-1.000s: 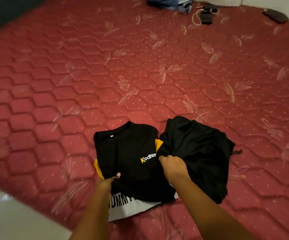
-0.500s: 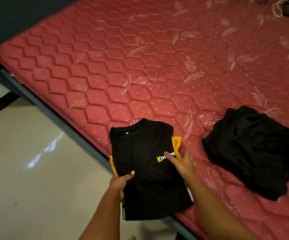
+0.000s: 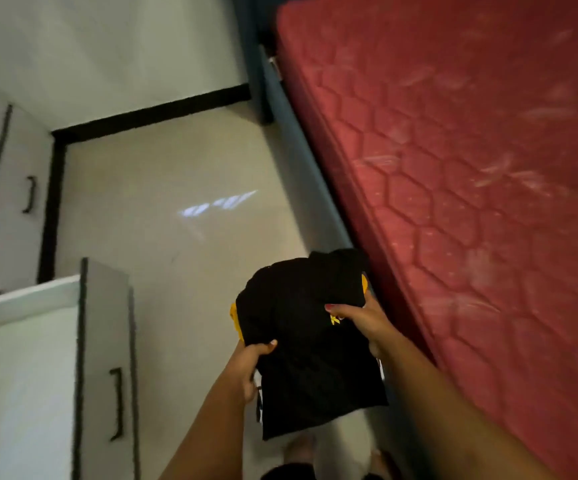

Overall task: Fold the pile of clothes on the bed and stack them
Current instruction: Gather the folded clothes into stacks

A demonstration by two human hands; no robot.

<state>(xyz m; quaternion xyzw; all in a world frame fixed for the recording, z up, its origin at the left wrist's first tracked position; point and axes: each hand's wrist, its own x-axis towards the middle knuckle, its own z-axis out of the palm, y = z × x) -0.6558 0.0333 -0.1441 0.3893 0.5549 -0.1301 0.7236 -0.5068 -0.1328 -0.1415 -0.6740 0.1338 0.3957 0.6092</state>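
Item: folded stack of clothes (image 3: 308, 358), black shirt with yellow trim on top, a white piece showing beneath. I am holding it up over the floor (image 3: 176, 202), just beside the red mattress (image 3: 453, 168). My left grip (image 3: 247, 365) is clutching its left edge; my right grip (image 3: 360, 317) is clasping its right side, thumb on top. A white cupboard (image 3: 104, 341) is standing at left.
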